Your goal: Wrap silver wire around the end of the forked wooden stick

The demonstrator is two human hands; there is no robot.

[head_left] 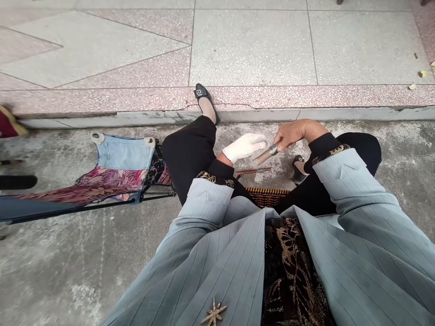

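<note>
My left hand (246, 147) wears a white knitted glove. Its fingers are curled together, and anything inside them is hidden. Close by on the right, my bare right hand (292, 135) grips a short tan cylindrical handle with a grey collar (267, 155). The handle slants down and left, its free end just below the gloved fingers. Whether the glove touches it, I cannot tell. Under both hands lies a thin reddish-brown stick (254, 171). Nearer my body, between my legs, shows a woven wicker edge (268, 197); the rest of it is covered.
A low step edge (265, 114) runs across in front, with my left shoe (200, 92) up on it. My right shoe (299, 167) is on the concrete. To the left stands a folding chair (112, 176) with denim and floral cloth. Yellow scraps (424, 73) lie far right.
</note>
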